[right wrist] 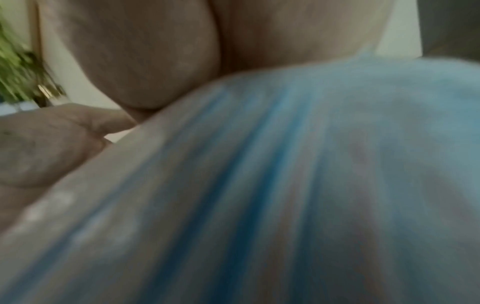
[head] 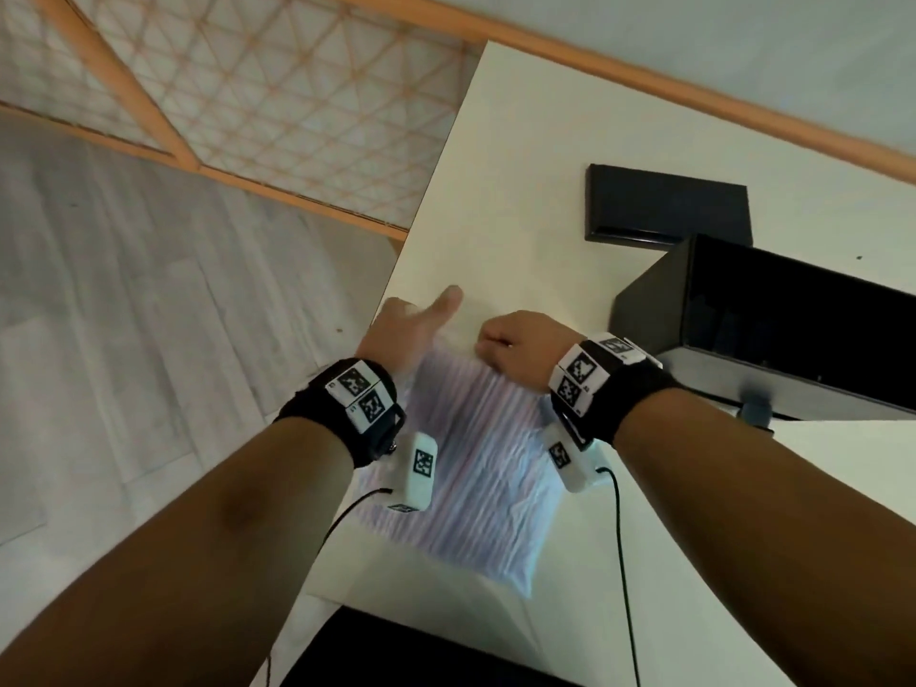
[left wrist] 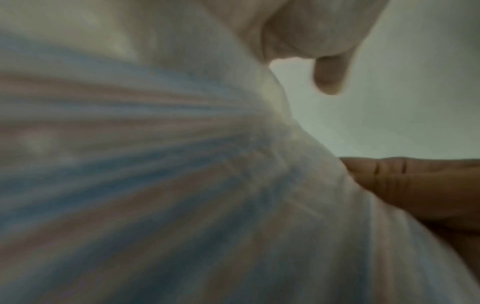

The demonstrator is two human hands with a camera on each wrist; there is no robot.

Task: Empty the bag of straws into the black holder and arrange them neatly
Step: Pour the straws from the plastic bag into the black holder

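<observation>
A clear bag of pastel striped straws (head: 476, 458) hangs above the white table (head: 520, 166), held by its top edge in both hands. My left hand (head: 421, 317) grips the top left corner with the thumb sticking out. My right hand (head: 495, 347) pinches the top right corner with curled fingers. The black holder (head: 644, 309) stands open just right of the right wrist. Both wrist views are blurred; the bag of straws (left wrist: 155, 164) (right wrist: 285, 185) fills them, with fingers (right wrist: 145, 61) pressed on the plastic.
A flat black lid (head: 664, 205) lies behind the holder. The table's left edge (head: 421, 230) drops to a grey wood floor (head: 148, 290). A dark object (head: 421, 652) sits at the near edge, below the bag. Thin black cables run from both wrists.
</observation>
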